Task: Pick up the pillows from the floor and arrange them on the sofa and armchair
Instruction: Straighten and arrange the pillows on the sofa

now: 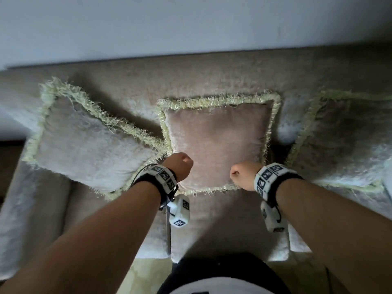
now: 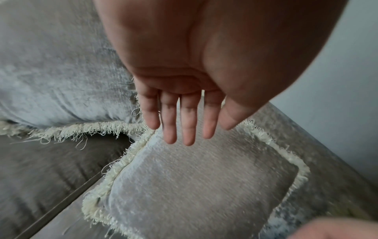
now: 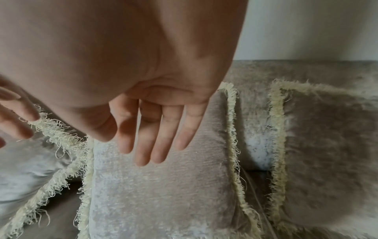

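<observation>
Three beige velvet pillows with cream fringe stand against the backrest of the beige sofa (image 1: 212, 77). The middle pillow (image 1: 216, 141) (image 2: 194, 186) (image 3: 163, 194) is upright. The left pillow (image 1: 89, 149) (image 2: 51, 89) (image 3: 24, 169) tilts toward the sofa's arm, and the right pillow (image 1: 343, 141) (image 3: 327, 153) leans at the right. My left hand (image 1: 180, 164) (image 2: 184, 129) hangs over the middle pillow's lower left corner, fingers straight and empty. My right hand (image 1: 241, 175) (image 3: 151, 137) hangs over its lower right part, also straight-fingered and empty. Whether either hand touches the pillow I cannot tell.
A pale wall (image 1: 191, 24) rises behind the sofa. The seat cushions (image 1: 222, 219) lie bare below the pillows. A dark wooden piece (image 1: 8, 162) stands beyond the sofa's left arm. Yellowish floor (image 1: 146, 272) shows at the sofa's front edge by my legs.
</observation>
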`<state>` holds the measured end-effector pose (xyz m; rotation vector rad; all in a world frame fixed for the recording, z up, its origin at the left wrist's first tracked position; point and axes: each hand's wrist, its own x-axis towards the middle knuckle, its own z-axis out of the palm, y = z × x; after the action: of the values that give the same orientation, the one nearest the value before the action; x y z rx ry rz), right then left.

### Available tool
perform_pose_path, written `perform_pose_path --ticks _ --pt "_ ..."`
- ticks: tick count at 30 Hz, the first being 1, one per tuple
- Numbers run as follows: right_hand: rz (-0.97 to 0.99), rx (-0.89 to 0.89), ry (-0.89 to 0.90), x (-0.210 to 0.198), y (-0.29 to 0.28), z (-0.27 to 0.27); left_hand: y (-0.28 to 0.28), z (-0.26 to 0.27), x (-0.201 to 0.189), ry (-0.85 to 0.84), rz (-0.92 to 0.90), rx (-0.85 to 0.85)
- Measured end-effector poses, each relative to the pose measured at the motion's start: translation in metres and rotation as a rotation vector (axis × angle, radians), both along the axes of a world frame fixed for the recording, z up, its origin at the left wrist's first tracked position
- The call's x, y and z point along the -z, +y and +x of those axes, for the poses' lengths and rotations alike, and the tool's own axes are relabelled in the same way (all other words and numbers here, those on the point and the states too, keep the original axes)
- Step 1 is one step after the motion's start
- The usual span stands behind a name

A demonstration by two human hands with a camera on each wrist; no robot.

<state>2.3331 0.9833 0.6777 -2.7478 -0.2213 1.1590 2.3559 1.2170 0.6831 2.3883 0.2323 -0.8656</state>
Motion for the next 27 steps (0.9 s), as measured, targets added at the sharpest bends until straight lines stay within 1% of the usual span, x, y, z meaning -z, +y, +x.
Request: perform_pose_path --ticks 3,6,8,12,15,18,21,24,27 --pt "0.048 -0.014 -0.017 0.014 -0.016 0.027 -0.016 0.007 0.009 0.008 0.001 -0.069" --pt "0.077 -0.085 -0.036 0.022 -0.022 0.058 -0.028 0.012 0.018 0.009 0.008 -0.108" --pt "0.081 -0.117 -0.072 0.025 -0.023 0.079 -0.033 0.016 0.024 -0.02 -0.009 -0.159" --pt "0.062 -0.171 -0.17 0.039 -0.019 0.125 -0.038 0.01 0.045 0.013 -0.058 -0.269" --pt "0.059 -0.219 -0.223 0.05 -0.01 0.156 -0.032 0.007 0.059 0.03 -0.054 -0.319" --pt "0.099 -0.243 -0.386 0.049 0.0 0.183 -0.024 0.008 0.062 0.035 -0.07 -0.399" --pt "0.122 -0.223 -0.449 0.052 0.014 0.209 -0.017 0.009 0.064 0.033 -0.099 -0.464" --pt "0.09 -0.176 -0.421 0.062 0.021 0.223 -0.011 0.005 0.067 0.03 -0.113 -0.498" --pt "-0.064 -0.123 -0.282 0.064 0.019 0.217 -0.006 -0.002 0.068 0.034 -0.078 -0.493"
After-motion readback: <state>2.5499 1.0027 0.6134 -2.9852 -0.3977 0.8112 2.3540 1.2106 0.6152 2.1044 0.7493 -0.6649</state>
